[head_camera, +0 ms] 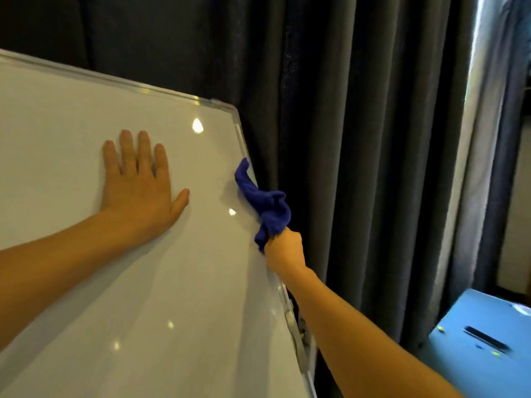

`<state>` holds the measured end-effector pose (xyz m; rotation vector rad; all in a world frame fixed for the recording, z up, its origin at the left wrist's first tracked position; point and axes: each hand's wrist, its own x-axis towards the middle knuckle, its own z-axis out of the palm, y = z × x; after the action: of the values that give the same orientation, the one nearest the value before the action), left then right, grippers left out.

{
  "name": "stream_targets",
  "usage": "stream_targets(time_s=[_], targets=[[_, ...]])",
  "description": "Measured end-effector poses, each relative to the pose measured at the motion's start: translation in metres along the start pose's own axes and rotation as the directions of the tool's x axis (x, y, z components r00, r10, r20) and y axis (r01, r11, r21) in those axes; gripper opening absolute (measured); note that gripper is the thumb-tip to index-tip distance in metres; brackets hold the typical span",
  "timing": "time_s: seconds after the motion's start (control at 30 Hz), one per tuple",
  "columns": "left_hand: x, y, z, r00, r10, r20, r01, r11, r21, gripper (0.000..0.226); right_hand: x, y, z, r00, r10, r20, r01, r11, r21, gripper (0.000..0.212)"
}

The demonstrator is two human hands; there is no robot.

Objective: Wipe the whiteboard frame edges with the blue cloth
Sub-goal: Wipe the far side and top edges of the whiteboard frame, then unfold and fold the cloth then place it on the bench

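Right hand [284, 249] fisted on blue cloth [265, 206], pressed to whiteboard frame [244, 145] right edge; left hand [140, 193] flat, fingers spread, bracing board (mid-wipe). Next: slide toward top corner.

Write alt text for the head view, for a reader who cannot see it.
The right hand grips a blue cloth against the whiteboard frame's right edge. The left hand lies flat, fingers spread, on the whiteboard; dark curtains hang behind.

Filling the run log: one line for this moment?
right hand: grip on blue cloth | cloth: on right frame edge | left hand: flat on whiteboard
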<state>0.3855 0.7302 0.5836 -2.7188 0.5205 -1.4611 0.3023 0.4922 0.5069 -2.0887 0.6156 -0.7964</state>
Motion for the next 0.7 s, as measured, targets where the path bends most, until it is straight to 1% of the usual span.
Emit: stream_targets(time_s=[0.03,0.07,0.1,0.13,0.2,0.23,0.27,0.3,0.33,0.37,0.4,0.43,0.47,0.5,0.53,0.57,0.6,0.63,0.67,0.7], targets=[[-0.015,0.003,0.0,1.0,0.001,0.022,-0.001,1.0,-0.006,0.092,-0.026,0.026,-0.002,0.996,0.069,0.064,-0.06,0.988,-0.139,0.013],[-0.032,0.007,-0.001,0.999,0.009,0.044,-0.009,1.0,-0.014,0.091,-0.055,0.048,-0.007,0.984,0.114,0.139,-0.063,0.944,-0.323,0.021],[-0.048,0.011,-0.003,0.997,0.027,0.066,-0.026,1.0,-0.016,0.091,-0.078,0.066,-0.014,0.969,0.141,0.201,-0.021,0.864,-0.503,0.026],[-0.066,0.014,-0.007,0.994,0.052,0.092,-0.051,0.999,-0.016,0.091,-0.099,0.075,-0.022,0.956,0.164,0.244,0.024,0.784,-0.62,0.029],[-0.099,0.02,-0.018,0.983,0.129,0.133,-0.128,0.992,-0.017,0.093,-0.133,0.067,-0.043,0.927,0.199,0.317,0.123,0.637,-0.761,0.034],[-0.114,0.023,-0.025,0.973,0.171,0.158,-0.167,0.985,-0.036,0.094,-0.145,0.055,-0.053,0.924,0.162,0.347,0.187,0.599,-0.779,0.034],[-0.128,0.028,-0.035,0.955,0.228,0.189,-0.216,0.973,-0.079,0.094,-0.159,0.042,-0.063,0.927,0.064,0.37,0.257,0.609,-0.75,0.03],[-0.141,0.033,-0.044,0.926,0.305,0.224,-0.276,0.949,-0.153,0.088,-0.171,0.029,-0.069,0.921,-0.069,0.383,0.331,0.657,-0.677,0.025],[-0.155,0.038,-0.052,0.89,0.388,0.239,-0.31,0.899,-0.308,0.076,-0.187,0.017,-0.075,0.91,-0.182,0.373,0.38,0.726,-0.573,0.021],[-0.171,0.043,-0.063,0.854,0.461,0.242,-0.27,0.79,-0.551,0.056,-0.202,0.008,-0.081,0.898,-0.267,0.349,0.408,0.801,-0.438,0.018],[-0.186,0.045,-0.077,0.819,0.508,0.265,-0.135,0.619,-0.773,0.034,-0.213,0.0,-0.085,0.893,-0.305,0.329,0.408,0.858,-0.312,0.02],[-0.2,0.046,-0.089,0.787,0.537,0.303,0.06,0.423,-0.904,0.016,-0.223,-0.008,-0.09,0.895,-0.296,0.333,0.378,0.9,-0.218,0.025],[-0.211,0.044,-0.098,0.755,0.551,0.356,0.255,0.254,-0.933,0.01,-0.231,-0.014,-0.092,0.901,-0.264,0.344,0.321,0.94,-0.12,0.03],[-0.219,0.041,-0.104,0.733,0.549,0.401,0.388,0.147,-0.91,0.014,-0.237,-0.016,-0.095,0.913,-0.22,0.343,0.238,0.971,-0.01,0.034],[-0.224,0.034,-0.11,0.718,0.541,0.437,0.473,0.081,-0.877,0.019,-0.241,-0.017,-0.096,0.927,-0.18,0.329,0.145,0.981,0.13,0.036],[-0.227,0.027,-0.115,0.696,0.549,0.463,0.543,0.02,-0.84,0.025,-0.245,-0.015,-0.098,0.941,-0.14,0.307,0.05,0.958,0.283,0.036],[-0.228,0.019,-0.12,0.653,0.572,0.496,0.629,-0.045,-0.776,0.03,-0.248,-0.011,-0.098,0.95,-0.104,0.293,-0.035,0.901,0.433,0.034],[-0.229,0.011,-0.124,0.599,0.594,0.536,0.722,-0.113,-0.682,0.036,-0.251,-0.006,-0.097,0.951,-0.074,0.299,-0.114,0.816,0.567,0.03],[-0.23,0.006,-0.128,0.556,0.611,0.564,0.787,-0.169,-0.593,0.041,-0.254,-0.001,-0.095,0.943,-0.052,0.329,-0.191,0.724,0.663,0.024],[-0.232,0.003,-0.133,0.53,0.613,0.586,0.823,-0.205,-0.529,0.046,-0.257,0.002,-0.092,0.928,-0.035,0.371,-0.265,0.639,0.722,0.018]])
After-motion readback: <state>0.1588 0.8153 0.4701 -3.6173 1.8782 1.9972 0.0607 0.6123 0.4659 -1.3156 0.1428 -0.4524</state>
